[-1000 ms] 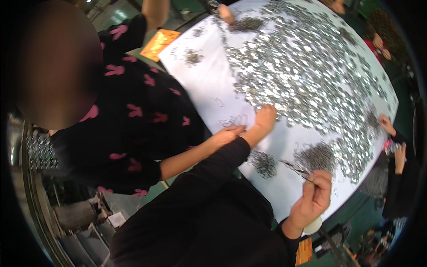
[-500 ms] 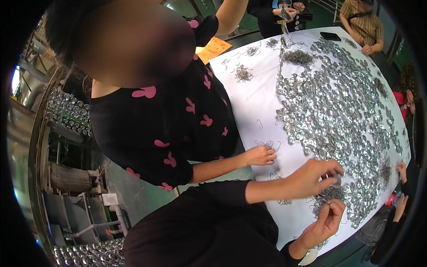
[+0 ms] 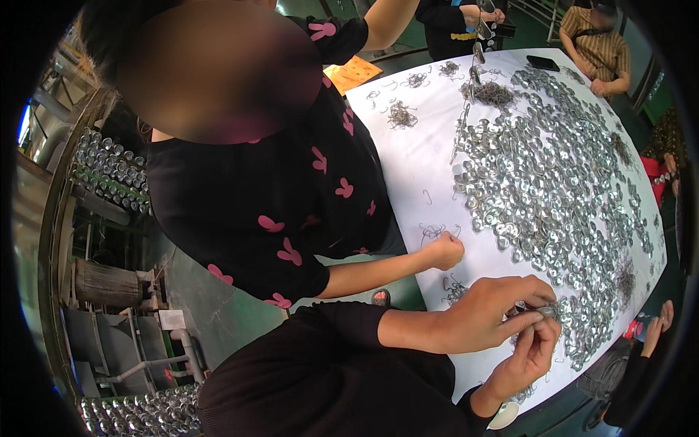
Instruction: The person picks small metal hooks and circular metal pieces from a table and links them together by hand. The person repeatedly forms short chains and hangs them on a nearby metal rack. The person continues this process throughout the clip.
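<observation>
My left hand (image 3: pixel 473 317) is closed in a pinch on a small round silver metal piece (image 3: pixel 545 310). Right below it, my right hand (image 3: pixel 526 357) is also pinched, its fingertips meeting the left ones at that piece. Whatever the right fingers hold is too small and covered to make out. Both hands are over the near part of a white table (image 3: pixel 404 164). A broad spread of similar shiny metal pieces (image 3: pixel 539 175) covers much of it. Thin wire hooks (image 3: pixel 455 290) lie in a small heap beside my left hand, partly hidden by it.
At my left, close by, a person in a black shirt with pink shapes (image 3: pixel 320 164) rests a closed hand (image 3: pixel 445 252) near loose hooks. More hook heaps (image 3: pixel 495 95) and a dark phone (image 3: pixel 542 63) lie toward the far side. Other people sit around the table.
My two hands, apart before, have come together at the fingertips around the metal piece. The neighbour's hand has shifted slightly right and closed.
</observation>
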`<state>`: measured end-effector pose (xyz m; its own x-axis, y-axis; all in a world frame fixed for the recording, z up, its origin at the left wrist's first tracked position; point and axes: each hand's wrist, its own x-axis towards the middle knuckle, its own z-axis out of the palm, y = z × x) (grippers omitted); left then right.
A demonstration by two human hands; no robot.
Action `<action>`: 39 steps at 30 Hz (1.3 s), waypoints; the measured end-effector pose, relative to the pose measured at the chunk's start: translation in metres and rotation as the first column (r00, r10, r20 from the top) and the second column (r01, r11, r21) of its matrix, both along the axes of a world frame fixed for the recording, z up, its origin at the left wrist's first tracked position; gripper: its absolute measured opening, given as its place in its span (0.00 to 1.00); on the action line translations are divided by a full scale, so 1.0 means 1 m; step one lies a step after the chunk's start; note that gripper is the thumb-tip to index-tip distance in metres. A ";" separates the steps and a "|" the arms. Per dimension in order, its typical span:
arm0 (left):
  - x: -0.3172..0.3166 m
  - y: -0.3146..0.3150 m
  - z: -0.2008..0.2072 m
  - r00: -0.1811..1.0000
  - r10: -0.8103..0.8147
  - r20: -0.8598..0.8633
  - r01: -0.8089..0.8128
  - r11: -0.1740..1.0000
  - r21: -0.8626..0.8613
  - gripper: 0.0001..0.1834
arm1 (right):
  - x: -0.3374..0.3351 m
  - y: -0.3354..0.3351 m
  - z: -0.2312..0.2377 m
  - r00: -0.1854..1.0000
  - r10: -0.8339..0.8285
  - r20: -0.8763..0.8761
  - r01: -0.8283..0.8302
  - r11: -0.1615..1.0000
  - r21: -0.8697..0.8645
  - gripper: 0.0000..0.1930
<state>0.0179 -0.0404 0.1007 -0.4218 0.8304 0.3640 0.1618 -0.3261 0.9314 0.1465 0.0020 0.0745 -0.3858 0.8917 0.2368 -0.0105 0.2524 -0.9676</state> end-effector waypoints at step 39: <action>0.006 -0.021 0.009 0.966 0.164 -0.197 -0.139 0.981 0.137 0.12 | -0.001 -0.018 0.006 1.000 0.003 -0.001 -0.003 1.000 -0.009 0.03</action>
<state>0.0236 -0.0610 0.1101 -0.4443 0.7071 0.5502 0.4029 -0.3908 0.8276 0.1457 -0.0162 0.0806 -0.3883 0.8926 0.2289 -0.0123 0.2433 -0.9699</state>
